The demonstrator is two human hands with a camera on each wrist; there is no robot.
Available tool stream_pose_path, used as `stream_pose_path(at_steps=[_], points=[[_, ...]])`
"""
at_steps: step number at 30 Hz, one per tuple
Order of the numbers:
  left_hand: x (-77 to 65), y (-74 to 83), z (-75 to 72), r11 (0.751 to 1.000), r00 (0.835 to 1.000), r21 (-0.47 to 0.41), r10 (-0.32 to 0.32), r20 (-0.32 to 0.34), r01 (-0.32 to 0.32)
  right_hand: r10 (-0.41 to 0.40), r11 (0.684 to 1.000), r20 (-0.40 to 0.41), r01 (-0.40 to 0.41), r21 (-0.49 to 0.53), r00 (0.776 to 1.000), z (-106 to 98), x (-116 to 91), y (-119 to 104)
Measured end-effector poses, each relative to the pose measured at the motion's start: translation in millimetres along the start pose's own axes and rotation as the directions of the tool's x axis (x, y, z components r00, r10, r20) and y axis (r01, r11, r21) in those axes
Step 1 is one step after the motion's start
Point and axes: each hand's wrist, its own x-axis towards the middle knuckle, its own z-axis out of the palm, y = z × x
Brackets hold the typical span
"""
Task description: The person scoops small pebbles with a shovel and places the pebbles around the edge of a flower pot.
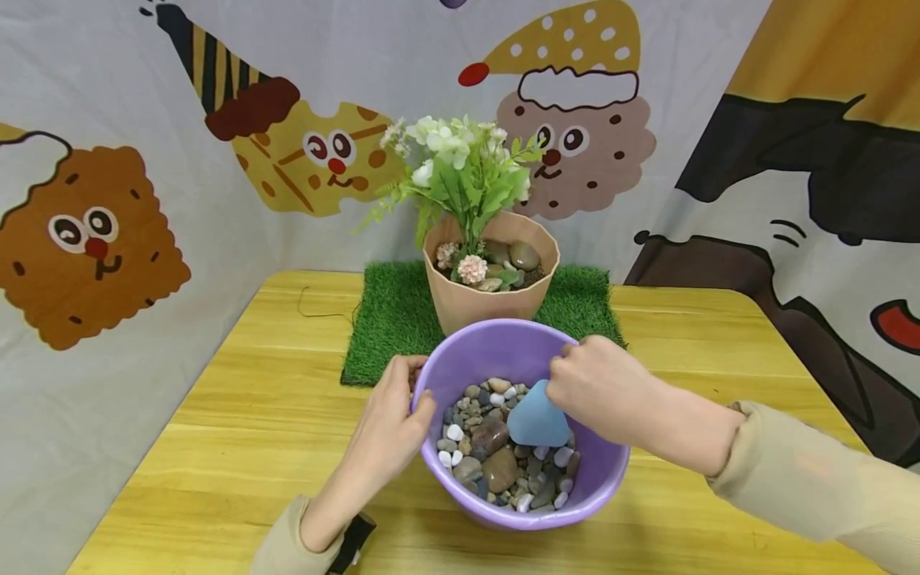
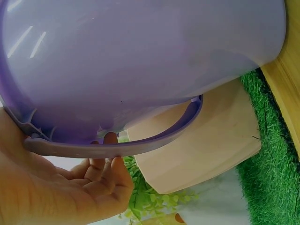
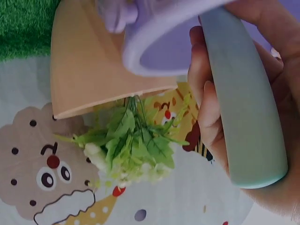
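A purple bucket (image 1: 496, 351) stands in front of me on the wooden table, its bottom covered with pebbles (image 1: 501, 469) in white, grey and brown. My left hand (image 1: 391, 419) grips the bucket's left rim. In the left wrist view, its fingers curl up at the bucket's lowered carrying handle (image 2: 103, 151). Over the right rim reaches my right hand (image 1: 604, 391), holding a small shovel by its grip (image 3: 248, 108). The shovel's flat blue blade (image 1: 537, 419) points down inside the bucket, overlapping the pebbles at their right side.
Just behind the bucket, a peach flowerpot (image 1: 489, 307) with white artificial flowers (image 1: 456, 148) and stones stands on a green turf mat (image 1: 388, 319). A cartoon-printed cloth (image 1: 431, 48) hangs behind the table (image 1: 237, 431). Near my left sleeve lies a black object (image 1: 352, 543).
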Motion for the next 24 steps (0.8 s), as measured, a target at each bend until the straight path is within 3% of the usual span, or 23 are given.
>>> stream_pose_path(at_steps=[10,15,24], points=[[1.0,-0.9,0.3,1.000,1.000,-0.003,0.007,-0.002,-0.007,-0.007,1.000,-0.019,0.007,0.009,1.000,13,3,-2],[0.6,-0.5,0.0,1.000,1.000,-0.007,0.005,0.002,-0.005,-0.029,0.986,0.030,0.024,0.166,0.999,23,3,2],[1.3,-0.9,-0.1,1.000,1.000,0.000,0.015,-0.002,-0.015,-0.059,0.948,-0.058,0.074,0.310,0.997,45,1,1]])
